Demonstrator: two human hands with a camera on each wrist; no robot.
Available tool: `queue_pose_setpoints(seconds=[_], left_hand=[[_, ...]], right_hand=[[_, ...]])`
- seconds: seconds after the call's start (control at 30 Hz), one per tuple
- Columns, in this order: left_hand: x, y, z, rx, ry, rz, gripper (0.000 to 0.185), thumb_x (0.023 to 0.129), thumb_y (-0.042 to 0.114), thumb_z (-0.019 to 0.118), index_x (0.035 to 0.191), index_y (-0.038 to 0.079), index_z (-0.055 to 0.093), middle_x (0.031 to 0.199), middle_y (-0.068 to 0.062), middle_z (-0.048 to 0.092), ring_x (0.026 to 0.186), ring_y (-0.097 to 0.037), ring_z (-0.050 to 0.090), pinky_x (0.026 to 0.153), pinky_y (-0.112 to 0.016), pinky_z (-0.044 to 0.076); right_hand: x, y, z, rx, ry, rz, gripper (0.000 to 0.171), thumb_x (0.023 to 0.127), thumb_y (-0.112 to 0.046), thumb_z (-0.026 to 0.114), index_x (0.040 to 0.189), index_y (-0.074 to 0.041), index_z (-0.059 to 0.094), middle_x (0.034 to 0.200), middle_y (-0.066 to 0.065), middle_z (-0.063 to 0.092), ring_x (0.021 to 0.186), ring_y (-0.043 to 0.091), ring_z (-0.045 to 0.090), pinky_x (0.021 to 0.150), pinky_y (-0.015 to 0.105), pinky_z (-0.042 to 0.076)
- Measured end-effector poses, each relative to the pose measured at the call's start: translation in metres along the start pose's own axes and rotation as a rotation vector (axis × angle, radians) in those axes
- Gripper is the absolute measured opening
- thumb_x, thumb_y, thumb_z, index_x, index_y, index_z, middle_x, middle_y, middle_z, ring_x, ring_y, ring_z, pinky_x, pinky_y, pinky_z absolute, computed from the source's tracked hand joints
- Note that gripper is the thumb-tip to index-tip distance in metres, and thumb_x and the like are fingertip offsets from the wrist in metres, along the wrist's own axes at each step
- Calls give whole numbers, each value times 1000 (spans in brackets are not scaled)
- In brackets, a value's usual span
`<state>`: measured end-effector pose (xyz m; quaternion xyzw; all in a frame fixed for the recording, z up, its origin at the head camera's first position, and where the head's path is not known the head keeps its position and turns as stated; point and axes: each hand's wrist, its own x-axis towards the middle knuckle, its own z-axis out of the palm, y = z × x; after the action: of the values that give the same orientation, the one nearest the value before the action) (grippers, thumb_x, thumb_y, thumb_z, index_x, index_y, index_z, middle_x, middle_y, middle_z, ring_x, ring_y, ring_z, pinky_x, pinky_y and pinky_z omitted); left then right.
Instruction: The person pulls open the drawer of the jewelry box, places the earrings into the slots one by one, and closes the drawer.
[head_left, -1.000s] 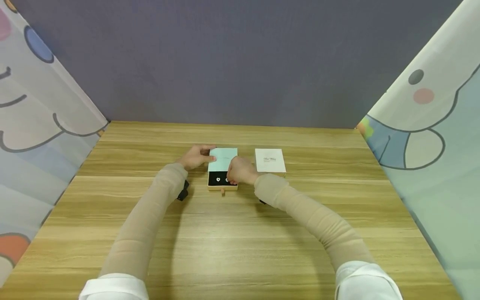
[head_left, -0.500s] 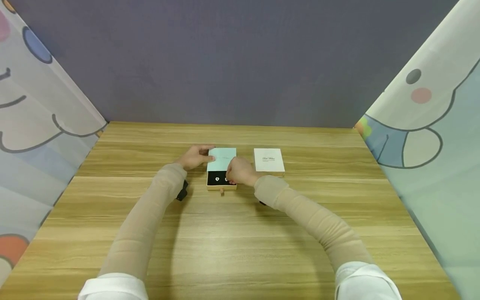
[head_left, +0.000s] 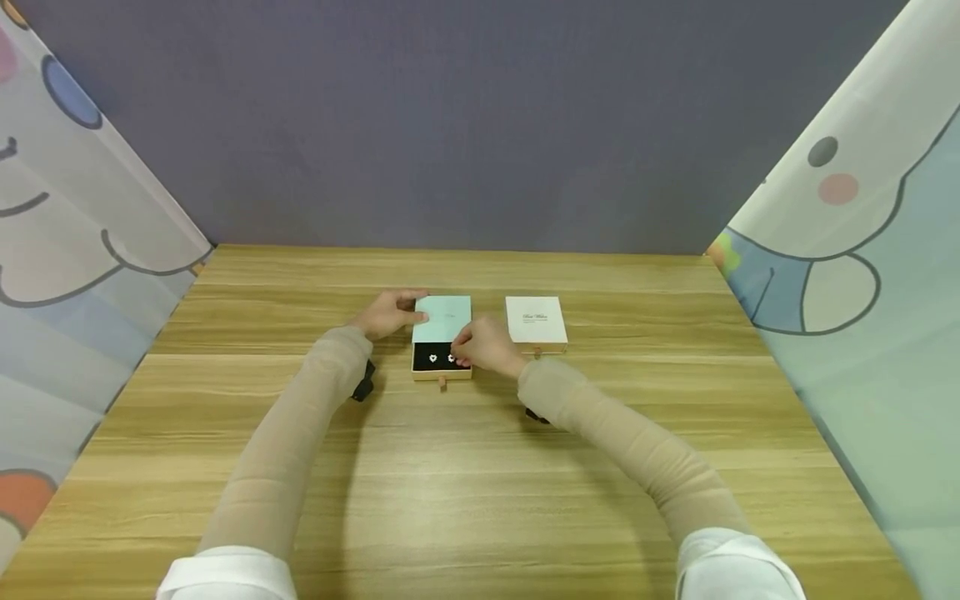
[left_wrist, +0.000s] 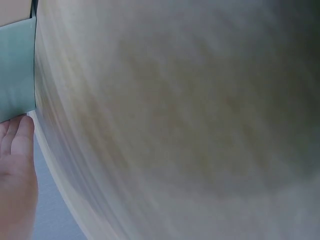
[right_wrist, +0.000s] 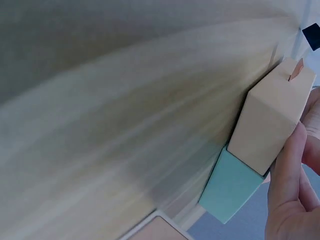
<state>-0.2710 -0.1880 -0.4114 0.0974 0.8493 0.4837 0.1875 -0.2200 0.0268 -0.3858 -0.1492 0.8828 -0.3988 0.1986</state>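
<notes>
My left hand (head_left: 388,312) is gripping the mint sleeve (head_left: 442,318) by its left edge, thumb on top, so the sleeve stays flat on the table (head_left: 480,467). The drawer (head_left: 441,360) is slid out toward me, black lining showing, with two small earrings (head_left: 432,358) sitting in it. My right hand (head_left: 486,346) is at the drawer's right side, fingers curled against its wall with the tips over the right earring; can't tell if it's actually pinched. A closed white box (head_left: 536,322) sits just right of that.
</notes>
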Motion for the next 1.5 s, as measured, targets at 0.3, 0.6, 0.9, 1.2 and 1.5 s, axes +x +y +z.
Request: queue_pose_setpoints(seconds=[0.3,0.6,0.9,1.2,1.5], left_hand=[[0,-2,1,7,7,-16,59,87,25,64,140,12,40,145,-13,35,132,-32,34,108,-46,32],[-4,1,2,-16,3,-8,57,88,20,63,139,8,40,145,-15,34,132,-34,34,107,-47,32],[-3,1,2,-8,7,2,57,88,19,62,139,8,40,145,-17,35,131,-34,34,108,-47,32],[-16,21,0,-11,-18,-17,57,90,17,60,140,3,36,146,-20,30,133,-38,30,109,-49,28],[-24,32,2,3,-16,-18,56,90,14,59,139,0,36,146,-20,31,133,-36,30,109,-47,29]], right_hand=[[-12,8,2,307,40,10,14,86,-5,61,95,3,69,86,13,68,70,13,64,67,23,56],[-34,9,9,584,15,40,24,87,-4,60,109,6,62,105,21,65,84,15,66,82,32,54],[-52,12,23,701,-50,165,24,84,0,61,107,8,63,105,19,66,88,17,66,83,30,54],[-52,16,37,689,-64,190,24,85,1,60,107,11,61,104,22,65,79,11,64,79,27,55],[-48,16,50,770,-42,220,27,85,5,57,111,12,59,112,24,62,83,12,63,84,29,54]])
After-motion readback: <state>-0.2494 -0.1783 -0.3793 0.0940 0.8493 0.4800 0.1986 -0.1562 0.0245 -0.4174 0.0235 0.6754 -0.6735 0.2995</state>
